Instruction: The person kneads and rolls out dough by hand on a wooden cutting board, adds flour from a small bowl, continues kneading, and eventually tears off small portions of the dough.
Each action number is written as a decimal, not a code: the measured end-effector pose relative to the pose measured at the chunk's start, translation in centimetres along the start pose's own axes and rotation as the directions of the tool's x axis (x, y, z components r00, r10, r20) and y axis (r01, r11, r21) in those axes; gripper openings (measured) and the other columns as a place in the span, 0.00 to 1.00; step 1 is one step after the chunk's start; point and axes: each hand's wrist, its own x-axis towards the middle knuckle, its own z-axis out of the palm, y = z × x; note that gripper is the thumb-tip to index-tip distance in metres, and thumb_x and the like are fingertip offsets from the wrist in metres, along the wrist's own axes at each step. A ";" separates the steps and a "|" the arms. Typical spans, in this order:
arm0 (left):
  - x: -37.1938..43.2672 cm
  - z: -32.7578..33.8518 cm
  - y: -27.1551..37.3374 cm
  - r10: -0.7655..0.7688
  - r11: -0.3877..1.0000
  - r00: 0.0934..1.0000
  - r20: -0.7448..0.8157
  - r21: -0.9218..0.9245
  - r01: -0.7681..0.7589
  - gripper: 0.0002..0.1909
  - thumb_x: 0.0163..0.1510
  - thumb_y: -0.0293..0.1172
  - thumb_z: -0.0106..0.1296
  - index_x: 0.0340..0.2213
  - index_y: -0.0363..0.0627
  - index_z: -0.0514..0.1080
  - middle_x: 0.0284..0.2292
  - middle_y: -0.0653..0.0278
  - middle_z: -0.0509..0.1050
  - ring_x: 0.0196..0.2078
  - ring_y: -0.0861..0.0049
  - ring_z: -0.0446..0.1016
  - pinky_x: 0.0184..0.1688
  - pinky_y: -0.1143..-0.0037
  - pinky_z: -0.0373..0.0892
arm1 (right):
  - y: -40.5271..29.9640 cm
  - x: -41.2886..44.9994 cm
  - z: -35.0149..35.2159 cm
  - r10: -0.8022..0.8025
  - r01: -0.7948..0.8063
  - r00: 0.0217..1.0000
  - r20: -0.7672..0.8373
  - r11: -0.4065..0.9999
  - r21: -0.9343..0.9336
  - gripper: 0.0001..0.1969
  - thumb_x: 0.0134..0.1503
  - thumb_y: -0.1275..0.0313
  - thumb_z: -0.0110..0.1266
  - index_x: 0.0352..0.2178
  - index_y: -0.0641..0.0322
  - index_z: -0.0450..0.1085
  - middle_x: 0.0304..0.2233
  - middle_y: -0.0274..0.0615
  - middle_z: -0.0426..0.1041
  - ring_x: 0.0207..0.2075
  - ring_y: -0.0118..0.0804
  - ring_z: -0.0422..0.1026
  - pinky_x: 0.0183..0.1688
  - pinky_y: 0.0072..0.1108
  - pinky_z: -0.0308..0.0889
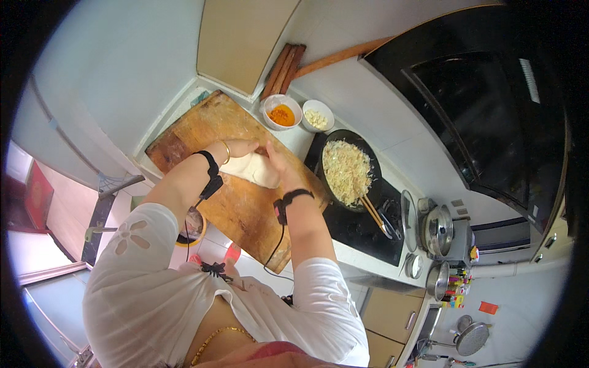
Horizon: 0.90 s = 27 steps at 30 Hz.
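A smooth piece of pale dough lies on a floured wooden board. My left hand rests along its upper side, fingers fairly straight and pointing right. At the dough's right end is my right hand, its fingers pointing up the board and its palm against the dough. The fingertips of both hands nearly meet at the top. Both hands touch the dough, and neither is closed around it. Part of the dough is hidden beneath the hands.
Behind the board stand a bowl with orange contents and a bowl of pale pieces. A black pan of shredded food with wooden chopsticks sits on the black cooktop. Farther right are a glass lid and a steel pot.
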 end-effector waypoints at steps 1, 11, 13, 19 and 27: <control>-0.7 -0.6 0.4 0.089 0.984 0.986 0.141 -0.166 -0.065 0.22 0.60 0.47 0.34 0.46 0.48 0.70 0.49 0.50 0.69 0.50 0.57 0.68 0.51 0.65 0.63 | 0.0 -1.4 0.5 -0.105 0.103 0.993 -0.057 0.994 -0.028 0.34 0.61 0.43 0.34 0.48 0.65 0.68 0.44 0.43 0.73 0.45 0.35 0.69 0.52 0.26 0.61; -13.5 4.8 2.8 0.348 0.885 0.852 -0.392 0.438 -0.160 0.10 0.48 0.36 0.47 0.31 0.46 0.71 0.31 0.61 0.70 0.39 0.65 0.68 0.40 0.67 0.63 | -4.4 -17.2 11.6 -0.555 0.016 0.786 -0.272 0.459 -0.888 0.17 0.57 0.59 0.42 0.35 0.59 0.73 0.37 0.48 0.70 0.41 0.49 0.66 0.47 0.42 0.57; -14.4 5.8 2.4 0.385 0.877 0.807 -0.447 0.450 -0.169 0.11 0.49 0.37 0.47 0.31 0.46 0.72 0.32 0.61 0.71 0.39 0.66 0.69 0.41 0.67 0.63 | -3.2 -17.5 12.3 -0.564 0.002 0.782 -0.265 0.429 -0.904 0.15 0.56 0.61 0.44 0.37 0.59 0.71 0.40 0.48 0.68 0.44 0.48 0.64 0.48 0.41 0.56; -11.9 5.8 1.4 0.414 0.866 0.785 -0.461 0.464 -0.184 0.09 0.49 0.37 0.46 0.29 0.47 0.70 0.31 0.62 0.70 0.39 0.67 0.68 0.41 0.68 0.62 | -3.2 -14.9 10.8 -0.574 0.120 0.803 -0.161 0.420 -0.899 0.15 0.54 0.64 0.44 0.40 0.58 0.69 0.41 0.43 0.68 0.45 0.45 0.64 0.48 0.36 0.57; -5.1 3.9 1.1 0.229 0.941 0.871 -0.435 0.329 -0.083 0.06 0.51 0.33 0.45 0.28 0.48 0.69 0.30 0.64 0.71 0.37 0.68 0.70 0.40 0.70 0.65 | -4.6 -8.1 7.6 -0.496 0.084 0.844 -0.204 0.498 -0.863 0.12 0.57 0.65 0.40 0.34 0.58 0.70 0.37 0.42 0.70 0.42 0.45 0.66 0.44 0.36 0.59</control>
